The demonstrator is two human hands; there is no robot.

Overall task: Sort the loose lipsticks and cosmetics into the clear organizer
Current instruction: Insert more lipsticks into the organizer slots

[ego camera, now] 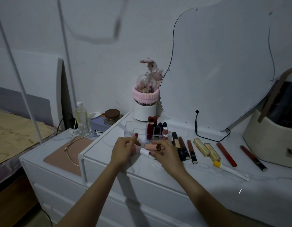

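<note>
My right hand (164,149) has its grip pinched on a white tube (146,152); my left hand (124,149) steadies its other end (forefinger raised), ready for slotting. Beyond, the clear organizer (133,128) on the bench (199,174) holds upright lipsticks (155,128); loose ones (212,151) wait rightward.

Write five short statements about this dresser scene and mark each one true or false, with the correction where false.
1. The clear organizer already holds several lipsticks standing upright. True.
2. Both hands are at the near edge of the organizer, the left hand and the right hand. True.
3. The plastic bottle stands to the right of the mirror. False: it stands on the lower unit to the left of the dresser top.
4. Loose tubes lie on the marble top to the right of the organizer. True.
5. The yellow-capped white pen stands in the organizer. False: it lies flat on the marble top.
</note>
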